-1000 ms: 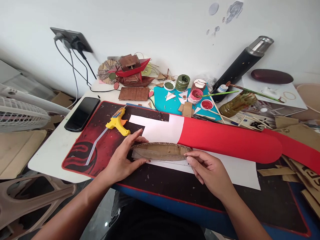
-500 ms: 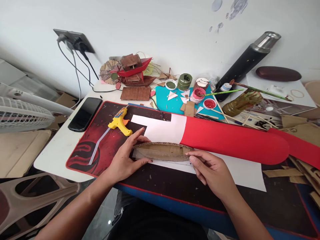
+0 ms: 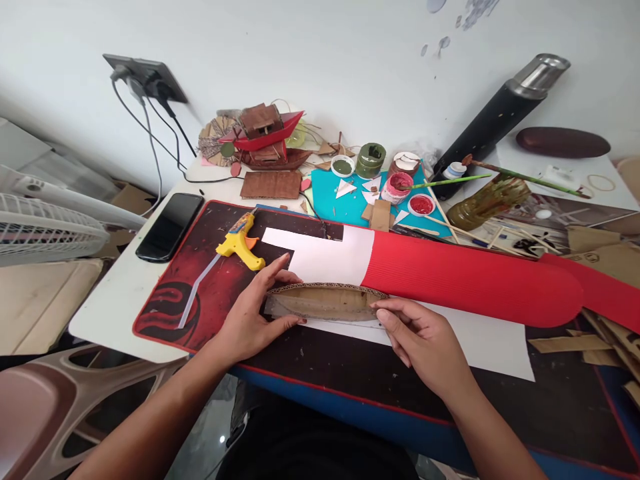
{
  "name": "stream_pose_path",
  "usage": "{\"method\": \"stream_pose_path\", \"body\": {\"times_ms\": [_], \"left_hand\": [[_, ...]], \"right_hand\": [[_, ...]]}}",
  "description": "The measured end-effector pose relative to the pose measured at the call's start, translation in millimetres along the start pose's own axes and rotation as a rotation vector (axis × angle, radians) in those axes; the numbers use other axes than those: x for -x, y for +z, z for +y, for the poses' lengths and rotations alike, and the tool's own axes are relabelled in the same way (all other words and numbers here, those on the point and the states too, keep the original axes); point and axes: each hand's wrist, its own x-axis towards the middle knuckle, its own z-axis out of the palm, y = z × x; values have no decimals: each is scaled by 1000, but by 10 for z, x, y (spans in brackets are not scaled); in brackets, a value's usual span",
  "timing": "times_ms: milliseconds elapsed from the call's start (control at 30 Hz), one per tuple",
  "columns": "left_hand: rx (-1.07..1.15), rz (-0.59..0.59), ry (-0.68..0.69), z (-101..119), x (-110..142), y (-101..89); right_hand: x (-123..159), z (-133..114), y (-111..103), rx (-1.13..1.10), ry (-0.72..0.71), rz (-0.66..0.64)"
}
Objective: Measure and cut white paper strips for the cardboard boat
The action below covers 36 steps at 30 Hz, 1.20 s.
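A long, narrow cardboard boat hull [image 3: 325, 301] with pointed ends lies between my hands, over white paper and the dark mat. My left hand [image 3: 255, 313] curves round its left end, thumb at the near side and fingers at the far side. At the right end, my right hand [image 3: 417, 333] pinches the hull's edge between thumb and index finger. Beneath the hull sticks out the white paper [image 3: 490, 343]. Red corrugated sheet [image 3: 465, 277] lies just beyond, beside a cut white sheet [image 3: 333, 260].
A yellow glue gun [image 3: 241, 243] rests on the mat [image 3: 170, 293] at left, near a phone [image 3: 170, 227]. Behind stand model boats [image 3: 265, 137], paint jars [image 3: 371, 160] and a black flask [image 3: 493, 127]. Cardboard scraps [image 3: 575, 341] lie at right; a fan [image 3: 50, 227] stands far left.
The view has shifted very slightly. Both hands keep their places on the hull, and nothing else has visibly moved.
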Motion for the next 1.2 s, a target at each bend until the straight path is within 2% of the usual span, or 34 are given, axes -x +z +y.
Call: {"method": "stream_pose_path", "body": {"times_ms": [567, 1200], "left_hand": [[27, -5, 7, -17, 9, 3], [-27, 4, 56, -25, 20, -5]], "right_hand": [[8, -7, 4, 21, 1, -2], [-30, -143, 14, 113, 50, -2]]}}
